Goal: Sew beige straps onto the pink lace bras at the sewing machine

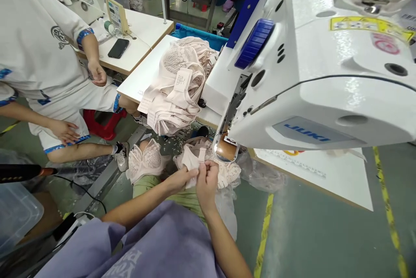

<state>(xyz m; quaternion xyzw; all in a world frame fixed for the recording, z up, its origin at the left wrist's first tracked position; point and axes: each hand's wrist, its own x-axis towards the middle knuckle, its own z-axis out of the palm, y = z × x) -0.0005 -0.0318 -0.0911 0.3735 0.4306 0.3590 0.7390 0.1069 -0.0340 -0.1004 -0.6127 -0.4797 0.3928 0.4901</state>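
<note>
Over my lap, a beige lace bra (191,156) is gripped by both my hands. My left hand (180,180) pinches its fabric on the left. Close beside it, my right hand (207,179) has its fingers closed on the bra near a strap end. One lace cup (147,158) of beige fabric lies on my left knee; whether it belongs to the same bra I cannot tell. Just above my right hand is the lower end of the white JUKI sewing machine (312,126). A pile of beige bras (178,87) rests on the table ahead.
A seated person (55,61) is on the left, hands apart from mine. Their table holds a phone (118,48) and a control panel (117,14). A white board (318,174) with a ruler juts out at right. Plastic bags (260,174) hang below the machine.
</note>
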